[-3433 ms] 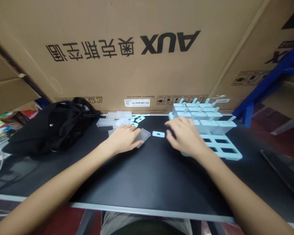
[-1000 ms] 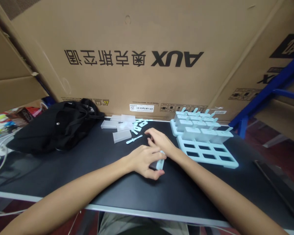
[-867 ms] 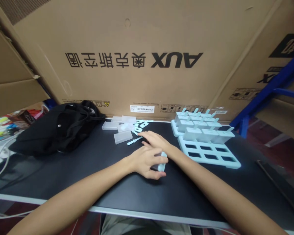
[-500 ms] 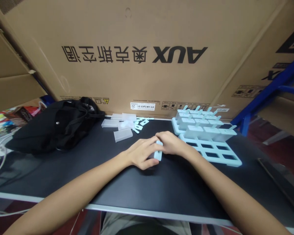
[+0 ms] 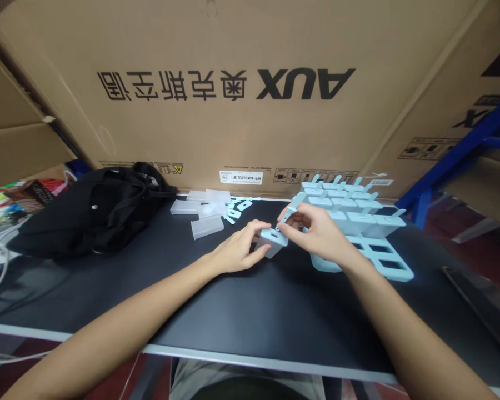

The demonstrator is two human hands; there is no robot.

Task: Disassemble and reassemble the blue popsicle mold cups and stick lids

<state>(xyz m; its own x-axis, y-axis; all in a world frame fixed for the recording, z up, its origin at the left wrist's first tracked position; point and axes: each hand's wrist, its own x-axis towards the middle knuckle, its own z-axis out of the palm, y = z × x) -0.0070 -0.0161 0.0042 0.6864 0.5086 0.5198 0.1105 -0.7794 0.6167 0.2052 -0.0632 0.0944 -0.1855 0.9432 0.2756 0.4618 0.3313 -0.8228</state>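
Note:
My left hand (image 5: 245, 250) grips a translucent popsicle mold (image 5: 272, 250) topped by a light blue lid with a slot. Between its thumb and fingers, the mold is held slightly tilted above the black tabletop. A light blue popsicle stick (image 5: 292, 208) is pinched in my right hand (image 5: 316, 229), its lower end close to the lid; whether it enters the slot I cannot tell. Just right of that hand, a light blue mold rack (image 5: 394, 272) carries several filled-in molds (image 5: 360, 221) with lids and upright sticks. Its front openings hold no molds.
Several loose translucent molds (image 5: 207, 226) lie left of centre, beside a small pile of blue lids and sticks (image 5: 234, 213). A black bag (image 5: 83, 211) rests at left. Behind stands a large cardboard box (image 5: 229, 128). A dark flat object (image 5: 479, 311) lies at right.
My right hand has moved right and up from the mold and now holds a stick. In my left hand the mold has turned so that its lid faces up.

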